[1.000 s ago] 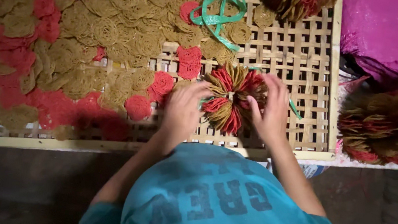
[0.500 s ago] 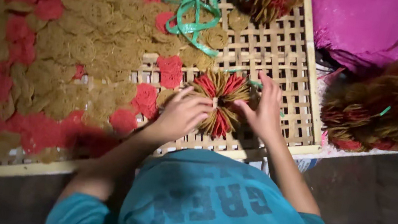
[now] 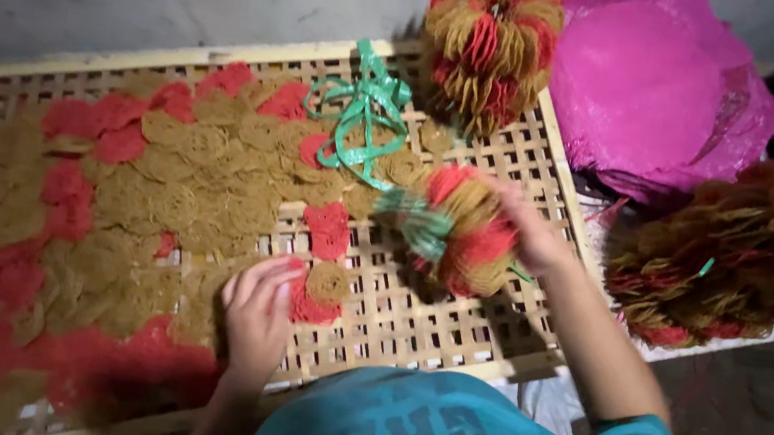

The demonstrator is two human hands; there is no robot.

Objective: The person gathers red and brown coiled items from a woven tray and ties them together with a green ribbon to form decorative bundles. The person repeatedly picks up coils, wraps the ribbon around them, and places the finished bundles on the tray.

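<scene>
My right hand [image 3: 527, 235] gripped a tied bundle [image 3: 453, 228] above the woven tray [image 3: 412, 334]; left hand [image 3: 257, 315] lay open on loose discs [image 3: 203, 195]. Three finished bundles [image 3: 492, 44] set aside, most discs left unbundled.

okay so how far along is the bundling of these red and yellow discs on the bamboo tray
Done: one tied bundle sits at the tray's far edge, and a heap of bundles lies to the right. In hand: the right hand lifts a bundle with green ribbon, blurred; the left hand rests on loose discs. Left: most of the bamboo tray is covered in loose discs, with spare ribbon lying ready.
</scene>
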